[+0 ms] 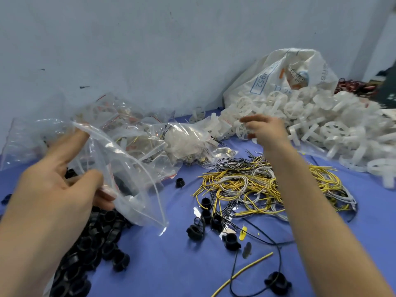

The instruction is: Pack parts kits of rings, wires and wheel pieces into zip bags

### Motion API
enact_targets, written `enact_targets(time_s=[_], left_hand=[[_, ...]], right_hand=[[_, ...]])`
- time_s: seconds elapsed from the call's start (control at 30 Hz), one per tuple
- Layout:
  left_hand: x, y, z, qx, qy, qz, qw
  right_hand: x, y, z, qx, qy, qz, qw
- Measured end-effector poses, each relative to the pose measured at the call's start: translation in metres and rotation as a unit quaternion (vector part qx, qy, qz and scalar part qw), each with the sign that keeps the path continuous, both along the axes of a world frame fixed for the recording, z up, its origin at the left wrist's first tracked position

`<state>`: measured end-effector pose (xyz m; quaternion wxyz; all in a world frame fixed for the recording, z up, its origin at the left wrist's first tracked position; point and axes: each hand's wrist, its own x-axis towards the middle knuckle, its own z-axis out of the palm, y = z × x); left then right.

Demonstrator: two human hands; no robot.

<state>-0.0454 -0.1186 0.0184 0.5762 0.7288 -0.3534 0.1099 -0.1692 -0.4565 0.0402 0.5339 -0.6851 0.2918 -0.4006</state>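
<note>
My left hand point(57, 187) holds a clear zip bag point(128, 185) by its open mouth, thumb and fingers pinching the near side, index finger stretched up along the rim. My right hand point(265, 129) reaches to the edge of the pile of white wheel pieces point(321, 125) and pinches one white wheel piece point(242, 130). A tangle of yellow, white and black wires point(257, 185) lies under my right forearm. Black rings point(92, 243) are heaped at the lower left, with a few scattered at the centre.
Filled zip bags point(150, 136) are piled against the wall behind the held bag. A white woven sack point(278, 76) stands behind the wheel pieces. A blue cloth point(171, 264) covers the table. Loose rings point(276, 282) and a stray yellow wire point(246, 269) lie near the front.
</note>
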Motion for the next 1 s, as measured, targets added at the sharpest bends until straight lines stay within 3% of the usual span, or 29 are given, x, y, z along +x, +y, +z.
enact_targets(time_s=[0.07,0.13,0.2,0.23,0.47,0.67,0.87,1.0], left_hand=[[-0.002,-0.002,0.002,-0.020,0.012,-0.024,0.999],[-0.007,-0.006,0.004,-0.038,0.013,-0.022,0.999],[-0.014,-0.009,0.007,-0.057,0.023,-0.035,0.998],[-0.016,-0.009,0.008,-0.068,0.028,-0.039,0.997],[-0.016,-0.004,0.008,-0.071,0.037,-0.045,0.996],[-0.013,-0.004,0.011,-0.067,0.028,-0.042,0.996],[-0.020,-0.008,0.012,-0.055,0.025,-0.053,0.997],[-0.024,-0.008,0.013,-0.045,0.012,-0.043,0.998]], right_hand=[[0.024,-0.014,-0.001,-0.172,0.209,0.026,0.962],[0.037,-0.033,-0.012,-0.277,0.408,0.075,0.867],[0.039,-0.049,-0.026,-0.308,0.501,0.096,0.803],[0.038,-0.055,-0.034,-0.303,0.513,0.092,0.798],[0.043,-0.068,-0.076,-0.283,0.495,0.055,0.819],[0.036,-0.076,-0.047,-0.273,0.382,-0.006,0.883],[0.021,-0.063,-0.014,-0.160,0.282,0.120,0.938],[0.011,-0.050,-0.003,-0.085,0.250,0.205,0.942]])
